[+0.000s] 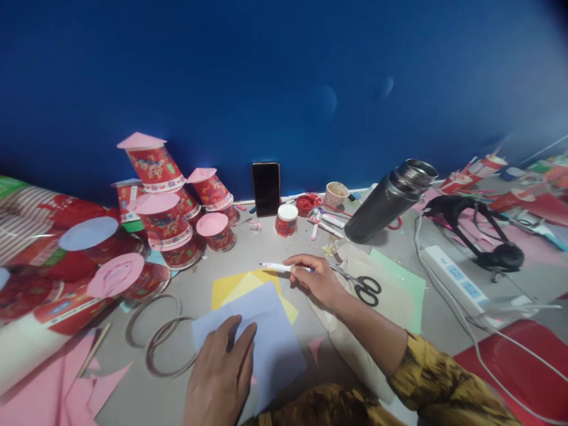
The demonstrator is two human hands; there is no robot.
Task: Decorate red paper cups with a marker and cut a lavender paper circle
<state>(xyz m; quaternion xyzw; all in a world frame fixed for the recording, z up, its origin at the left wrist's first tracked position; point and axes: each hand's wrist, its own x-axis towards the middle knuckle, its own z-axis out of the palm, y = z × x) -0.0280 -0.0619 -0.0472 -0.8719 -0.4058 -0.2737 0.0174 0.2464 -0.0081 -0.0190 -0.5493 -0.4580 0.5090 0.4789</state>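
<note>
My right hand (317,279) pinches a white marker (276,267) with a dark tip pointing left, held above the yellow paper (226,287). My left hand (223,364) lies on the left part of a light blue sheet (270,331), fingers stretched out with nothing in them. That sheet partly covers the yellow paper. Close to my right wrist rest black-handled scissors (367,290). Two ring-shaped bands (171,346) lie left of my left hand.
Stacked red paper cups (164,228) with pink paper tops stand at left. A phone (266,189) leans against the blue wall beside a single cup (286,220). To the right are a dark thermos (386,204), a power strip (457,281), white cables and a black strapped headgear (497,254).
</note>
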